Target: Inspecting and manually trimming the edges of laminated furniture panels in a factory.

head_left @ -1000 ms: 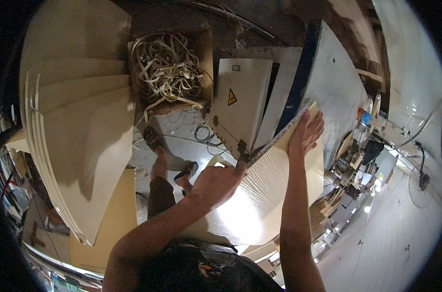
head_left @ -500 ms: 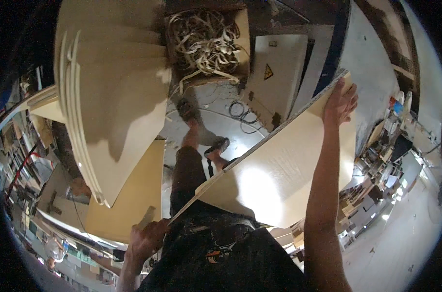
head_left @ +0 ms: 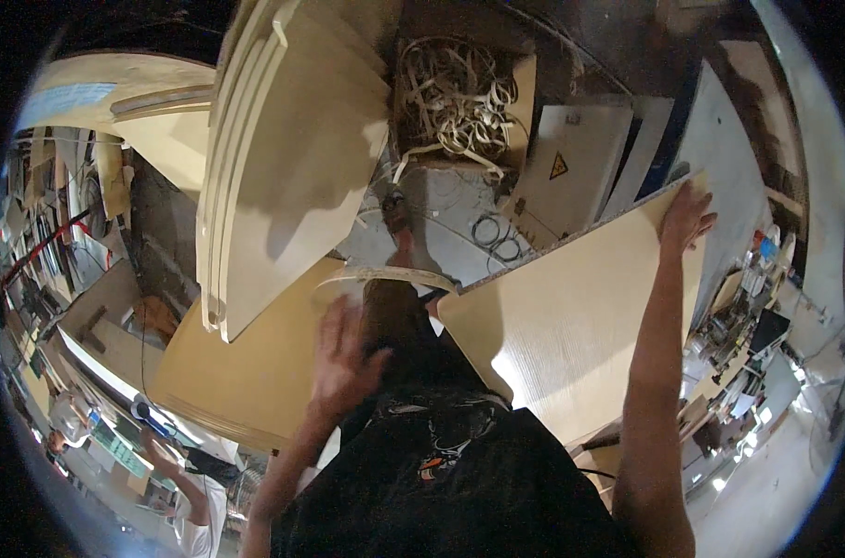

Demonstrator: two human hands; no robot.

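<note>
A pale cream panel [head_left: 571, 325] stands tilted against my front on the right, its long rough edge facing away from me. My right hand [head_left: 685, 223] grips its far upper corner, fingers bent over the edge. From the panel's near left end a thin pale edging strip [head_left: 390, 272] arches leftward, its far end blurred. Just below that strip is my left hand [head_left: 346, 358], fingers spread and smeared a little by motion. Nothing shows in its grasp.
Several cream panels [head_left: 292, 177] stand upright at the left, above a lower stack of yellowish panels [head_left: 246, 372]. A box [head_left: 523, 102] of tangled strips lies ahead, beside a grey cabinet door [head_left: 571, 177]. Cable coils [head_left: 495, 238] lie on the floor. Another person's arm [head_left: 185, 484] shows lower left.
My left hand has let go of the taut strip and moved up and right, fingers spreading. The strip now curls loosely above it. My right hand still holds the panel's corner; the view has shifted.
</note>
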